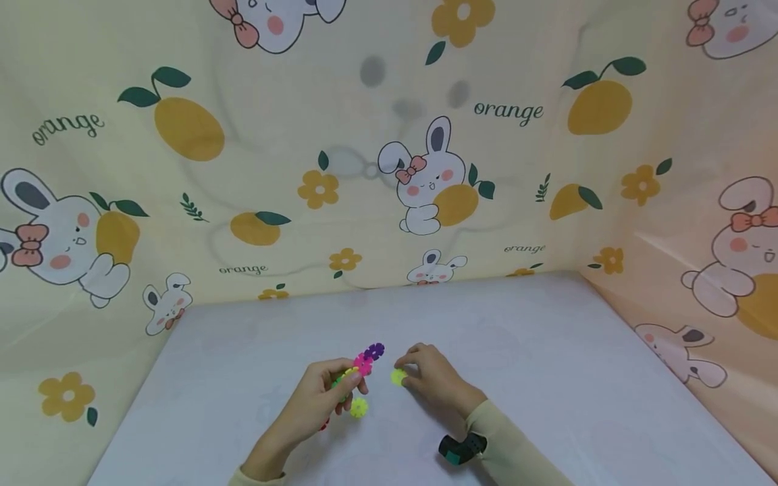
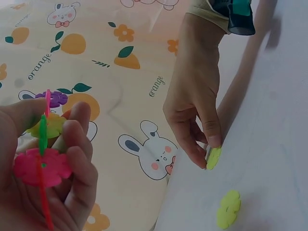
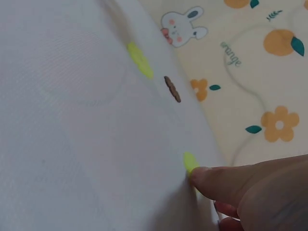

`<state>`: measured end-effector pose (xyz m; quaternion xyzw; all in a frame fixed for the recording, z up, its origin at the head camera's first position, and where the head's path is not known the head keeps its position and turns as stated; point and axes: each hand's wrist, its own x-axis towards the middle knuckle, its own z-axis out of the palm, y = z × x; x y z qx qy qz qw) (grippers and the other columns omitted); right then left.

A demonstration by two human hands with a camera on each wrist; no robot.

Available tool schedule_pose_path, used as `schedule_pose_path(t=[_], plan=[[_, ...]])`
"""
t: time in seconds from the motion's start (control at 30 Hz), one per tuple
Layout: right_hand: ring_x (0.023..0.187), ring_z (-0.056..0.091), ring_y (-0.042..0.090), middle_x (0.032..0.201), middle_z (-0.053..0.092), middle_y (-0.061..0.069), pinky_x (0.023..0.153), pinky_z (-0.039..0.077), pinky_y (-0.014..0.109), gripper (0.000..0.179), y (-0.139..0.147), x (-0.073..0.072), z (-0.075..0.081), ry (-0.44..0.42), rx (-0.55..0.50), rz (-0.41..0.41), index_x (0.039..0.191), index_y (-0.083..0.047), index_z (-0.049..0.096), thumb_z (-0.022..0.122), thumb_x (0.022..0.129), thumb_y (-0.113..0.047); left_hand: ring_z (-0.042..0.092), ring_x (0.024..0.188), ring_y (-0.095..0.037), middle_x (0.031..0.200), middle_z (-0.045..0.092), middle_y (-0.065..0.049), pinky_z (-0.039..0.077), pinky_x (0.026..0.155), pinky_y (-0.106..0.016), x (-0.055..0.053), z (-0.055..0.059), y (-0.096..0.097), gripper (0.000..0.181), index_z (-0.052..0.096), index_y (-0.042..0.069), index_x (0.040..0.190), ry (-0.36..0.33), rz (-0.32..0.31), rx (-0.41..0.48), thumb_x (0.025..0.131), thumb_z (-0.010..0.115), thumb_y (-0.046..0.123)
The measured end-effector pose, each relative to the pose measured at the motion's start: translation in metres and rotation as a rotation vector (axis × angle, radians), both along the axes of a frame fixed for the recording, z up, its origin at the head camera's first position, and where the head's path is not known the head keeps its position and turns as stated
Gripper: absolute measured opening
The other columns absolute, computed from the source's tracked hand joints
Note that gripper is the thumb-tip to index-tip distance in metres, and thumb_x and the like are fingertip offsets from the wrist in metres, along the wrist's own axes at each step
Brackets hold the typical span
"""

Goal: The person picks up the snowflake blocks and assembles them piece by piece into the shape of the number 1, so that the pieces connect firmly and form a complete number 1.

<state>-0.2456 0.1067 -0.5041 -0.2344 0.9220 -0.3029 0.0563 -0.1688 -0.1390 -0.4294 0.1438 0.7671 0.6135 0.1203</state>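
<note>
My left hand [image 1: 322, 388] holds a chain of flower-shaped interlocking discs [image 1: 362, 364] in its fingers. In the left wrist view the chain shows a purple disc [image 2: 52, 99], a yellow disc [image 2: 46, 126], a green disc [image 2: 43, 134], a pink disc [image 2: 42, 167] and a red disc [image 2: 44, 197], slotted edge to face. To its right, my right hand [image 1: 437, 378] pinches a single lime-yellow disc [image 1: 398, 376] by its edge, thumb against fingers, down at the tabletop. Another lime-yellow disc [image 1: 359, 408] lies on the table just right of the left hand's fingers.
A small brown piece with a bumpy edge [image 3: 172, 89] shows near the loose yellow disc in the right wrist view. The white tabletop [image 1: 547, 351] meets a patterned cloth wall [image 1: 365, 223] at the back and sides. A black band [image 1: 462, 449] sits at the right sleeve.
</note>
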Motion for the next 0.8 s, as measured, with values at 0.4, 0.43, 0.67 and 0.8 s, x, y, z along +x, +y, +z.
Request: schedule_pose_path(t=[0.4, 0.43, 0.67, 0.8], plan=[[0.114, 0.059, 0.026, 0.116, 0.068, 0.007, 0.1, 0.051, 0.049, 0.021, 0.0, 0.0002, 0.0015, 0.002, -0.018, 0.001, 0.11, -0.01, 0.071, 0.075, 0.089, -0.009, 0.063, 0.066, -0.007, 0.101, 0.072, -0.017, 0.054, 0.062, -0.018, -0.0004, -0.0011, -0.0004, 0.051, 0.043, 0.0, 0.149, -0.011, 0.002, 0.075, 0.106, 0.055, 0.023], [0.111, 0.059, 0.023, 0.113, 0.068, 0.005, 0.098, 0.052, 0.047, 0.02, 0.0002, 0.0002, 0.002, -0.008, -0.025, 0.005, 0.11, -0.011, 0.07, 0.075, 0.09, -0.009, 0.064, 0.066, -0.007, 0.102, 0.072, -0.019, 0.055, 0.063, -0.018, -0.0006, -0.0011, -0.0004, 0.051, 0.042, -0.001, 0.149, -0.011, -0.003, 0.089, 0.106, 0.055, 0.023], [0.086, 0.056, 0.01, 0.094, 0.064, -0.006, 0.077, 0.051, 0.026, 0.014, 0.0008, -0.0001, 0.0042, -0.066, -0.074, 0.023, 0.104, -0.017, 0.065, 0.07, 0.094, -0.009, 0.065, 0.072, -0.011, 0.106, 0.071, -0.013, 0.058, 0.07, -0.021, -0.0015, 0.0006, 0.001, 0.037, 0.052, 0.001, 0.135, -0.052, 0.023, 0.084, 0.104, 0.057, 0.02], [0.082, 0.056, 0.009, 0.092, 0.065, -0.004, 0.073, 0.05, 0.023, 0.011, 0.0015, -0.0015, 0.0069, -0.072, -0.136, 0.03, 0.105, -0.015, 0.067, 0.068, 0.096, -0.009, 0.062, 0.071, -0.012, 0.101, 0.067, -0.009, 0.056, 0.069, -0.021, -0.0009, 0.0016, 0.001, 0.033, 0.048, 0.003, 0.136, -0.078, 0.031, 0.087, 0.104, 0.052, 0.012]])
